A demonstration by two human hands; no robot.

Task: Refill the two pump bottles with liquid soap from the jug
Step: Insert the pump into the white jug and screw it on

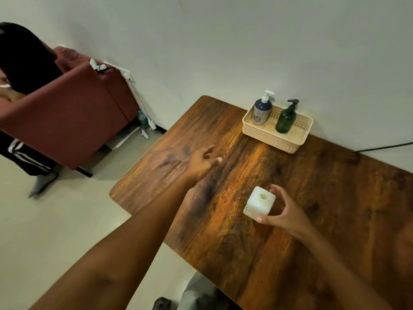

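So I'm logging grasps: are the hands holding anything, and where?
Right hand grips the white jug by its side; left hand holds nothing.

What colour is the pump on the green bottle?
Black. The pump on the green bottle shows in the head view.

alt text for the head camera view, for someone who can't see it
A person's right hand curls around an open white jug on a wooden table, while the left hand reaches forward, open. Two capped pump bottles, blue and green, stand in a cream basket by the wall.
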